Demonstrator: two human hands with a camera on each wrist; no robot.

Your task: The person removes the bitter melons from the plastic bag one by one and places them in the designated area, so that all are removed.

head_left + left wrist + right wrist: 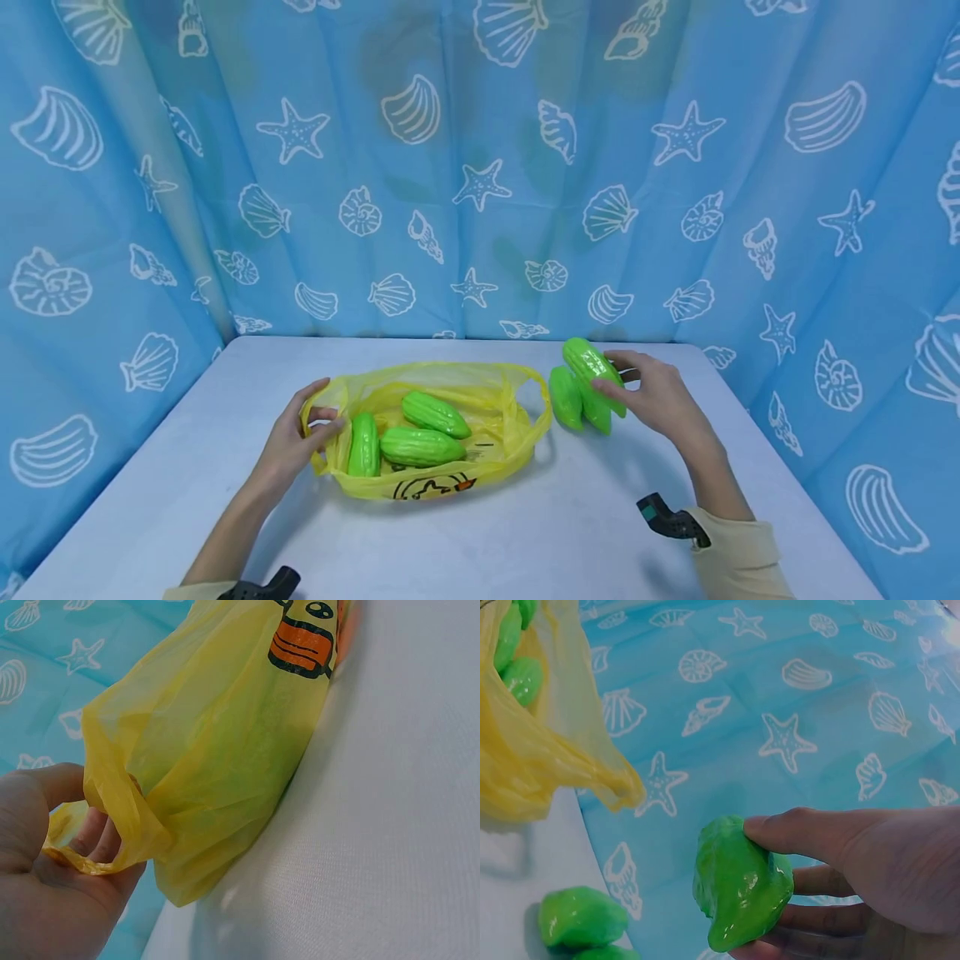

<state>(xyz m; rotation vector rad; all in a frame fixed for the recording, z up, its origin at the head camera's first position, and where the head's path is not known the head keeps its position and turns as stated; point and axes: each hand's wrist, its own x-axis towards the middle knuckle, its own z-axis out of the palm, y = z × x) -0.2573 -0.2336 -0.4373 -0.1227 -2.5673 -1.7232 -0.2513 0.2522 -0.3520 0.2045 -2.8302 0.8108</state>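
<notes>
My left hand (291, 437) holds one handle of a yellow plastic bag (502, 471), with its fingers passed through the loop in the left wrist view. The bag lies on its base with its mouth spread. Inside are three glossy, ridged green bitter melons, one upright-looking at the left (364, 446) and two lying to its right. To the right of the bag, my right hand (663, 398) grips another bitter melon (739, 889) between thumb and fingers, raised over two more. Of those two, one bitter melon (565, 397) shows at the left; the other is partly hidden.
A white-covered table (480, 542) carries everything. Behind it and along the sides hangs a blue curtain (480, 242) with white shells and starfish. A dark wrist device (675, 521) sits on the right forearm, over a beige sleeve; another is on the left.
</notes>
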